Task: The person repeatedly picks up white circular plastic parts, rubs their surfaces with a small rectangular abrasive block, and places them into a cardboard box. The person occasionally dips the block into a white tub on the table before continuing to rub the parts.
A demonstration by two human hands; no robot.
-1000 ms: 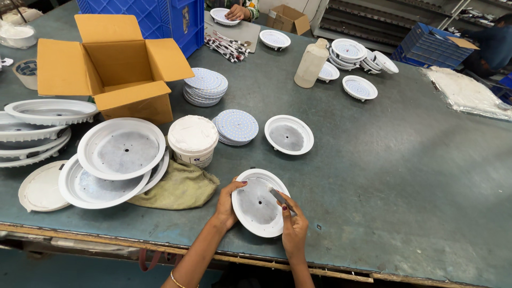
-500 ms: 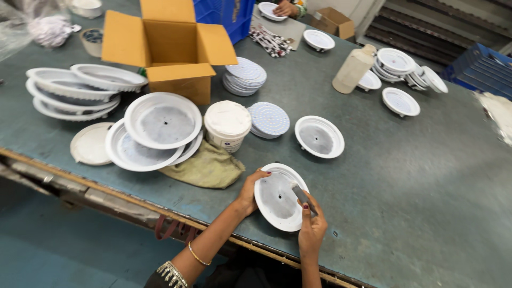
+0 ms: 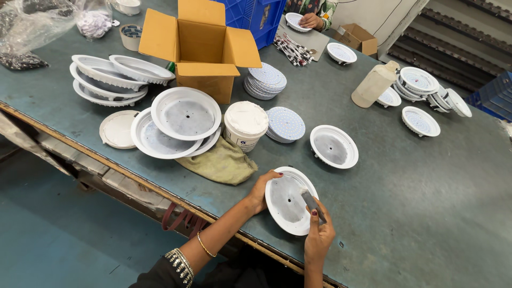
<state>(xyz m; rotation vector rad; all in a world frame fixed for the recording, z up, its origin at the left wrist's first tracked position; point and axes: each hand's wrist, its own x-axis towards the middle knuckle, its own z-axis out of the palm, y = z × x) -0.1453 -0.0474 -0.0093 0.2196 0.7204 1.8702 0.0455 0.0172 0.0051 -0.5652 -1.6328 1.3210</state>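
Note:
My left hand (image 3: 261, 190) grips the left rim of a round white lamp housing (image 3: 288, 205) lying on the green table near its front edge. My right hand (image 3: 318, 236) holds a small flat grey spatula (image 3: 310, 201), its tip resting inside the housing's dish. A second white housing (image 3: 334, 146) lies just beyond. A white tub (image 3: 245, 125) stands to the left, next to a small stack of round dotted LED boards (image 3: 285, 124).
An olive cloth (image 3: 221, 163) lies left of my hands. Stacked larger housings (image 3: 181, 119) and an open cardboard box (image 3: 205, 48) sit further left. More housings (image 3: 421, 121) and a plastic bottle (image 3: 374, 85) are at the far right. Another person's hand (image 3: 310, 21) works at the far side.
The view has shifted so the table sits further right and up. My hands stay on the same housing, with the spatula still in its dish.

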